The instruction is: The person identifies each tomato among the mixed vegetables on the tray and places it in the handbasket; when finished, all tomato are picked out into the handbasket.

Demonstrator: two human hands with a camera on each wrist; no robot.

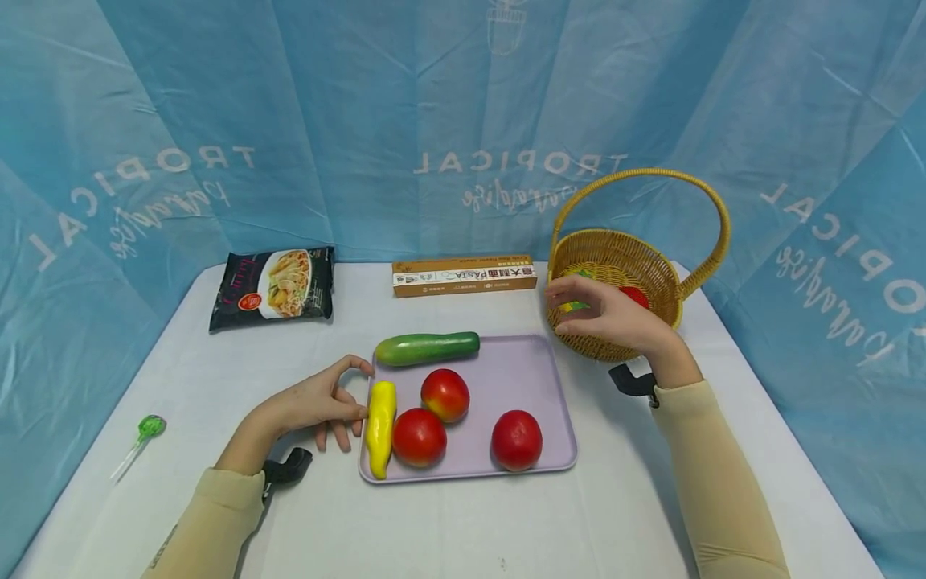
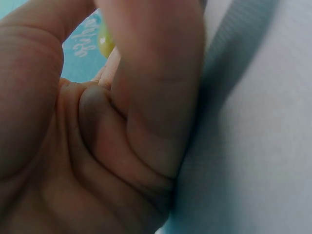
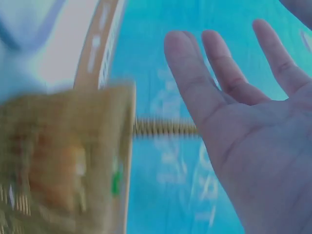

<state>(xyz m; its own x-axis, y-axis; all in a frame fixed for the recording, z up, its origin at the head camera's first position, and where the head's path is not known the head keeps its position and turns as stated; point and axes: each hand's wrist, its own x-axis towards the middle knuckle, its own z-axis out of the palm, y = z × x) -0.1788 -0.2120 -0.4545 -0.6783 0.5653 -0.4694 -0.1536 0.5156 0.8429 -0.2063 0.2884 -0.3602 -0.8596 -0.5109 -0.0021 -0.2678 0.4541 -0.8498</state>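
Note:
My left hand [image 1: 314,408] is beside the left edge of the lilac tray [image 1: 499,354], its thumb and forefinger tips close to the rim. A long yellow pepper [image 1: 379,430] lies just inside that edge. On the tray also are a green cucumber [image 1: 427,348] and three round red fruits, one with a yellow patch [image 1: 445,395], one in front [image 1: 419,437] and one at the right [image 1: 517,441]. My right hand [image 1: 611,318] hovers over the front left of the wicker basket [image 1: 651,269], fingers extended and holding nothing. Inside the basket are a red thing [image 1: 634,295] and a yellow-green one, partly hidden.
A black noodle packet [image 1: 275,285] lies at the back left. The pasta box [image 1: 465,276] is at the back middle, left of the basket's tall handle [image 1: 716,241]. A green lollipop [image 1: 150,426] lies at the far left. Blue curtains hang behind and beside the table.

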